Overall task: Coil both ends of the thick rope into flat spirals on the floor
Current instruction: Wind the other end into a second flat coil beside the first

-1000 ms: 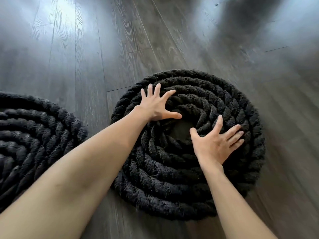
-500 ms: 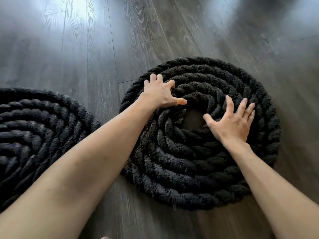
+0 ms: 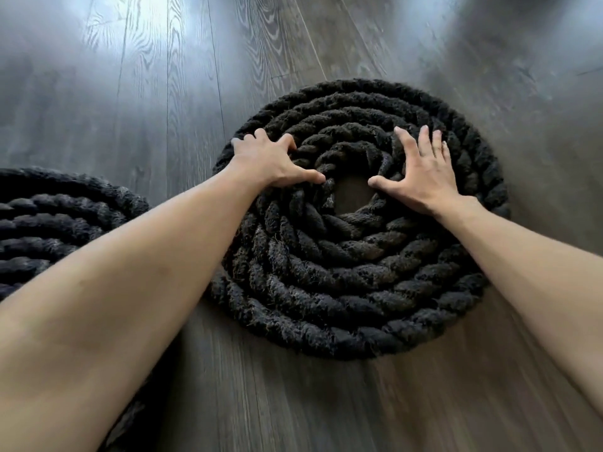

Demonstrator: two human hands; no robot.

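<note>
The right hand [image 3: 424, 172] has turned on the rope coil [image 3: 359, 305]. One second ago its fingers pointed to the right side; now they point away from the person, and the hand lies further up, at the right of the middle hole [image 3: 350, 197]. The left hand [image 3: 270, 164] had its fingers straight and spread; now they are bent down and grip the inner turns. The hole looks wider, and the floor [image 3: 326, 402] shows more plainly inside it.

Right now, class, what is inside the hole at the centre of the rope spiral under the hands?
Bare wood floor shows inside the rope spiral; the left hand and right hand rest at the hole's rim. Floor beneath the coils is hidden.
</note>
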